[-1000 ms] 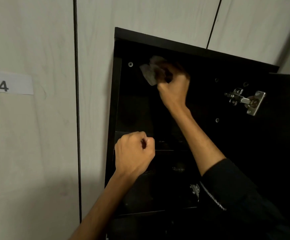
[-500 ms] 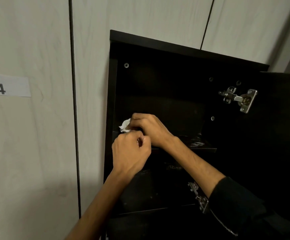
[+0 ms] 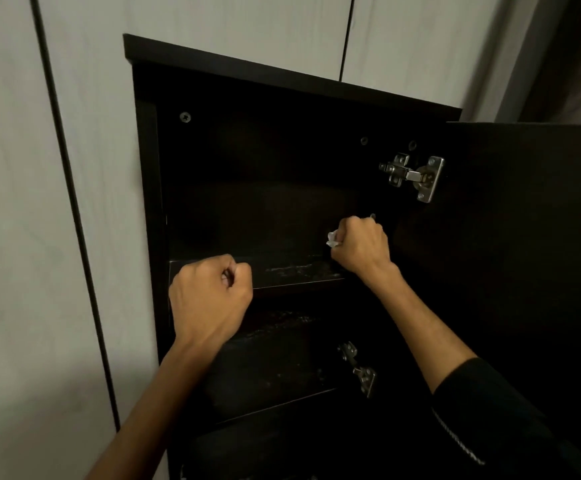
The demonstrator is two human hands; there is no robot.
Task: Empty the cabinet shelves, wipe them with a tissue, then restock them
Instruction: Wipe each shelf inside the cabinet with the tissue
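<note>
While our right hand grips the crumpled tissue at the shelf's three-o'clock end, our left hand, curled in an empty fist, hovers at its nine-o'clock front edge; open shelf lies between them.

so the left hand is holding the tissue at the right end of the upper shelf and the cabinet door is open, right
Not quite: the head view shows the right hand gripping the tissue at the right end of the upper shelf. The left hand is a bare fist. The cabinet door is open.
</note>
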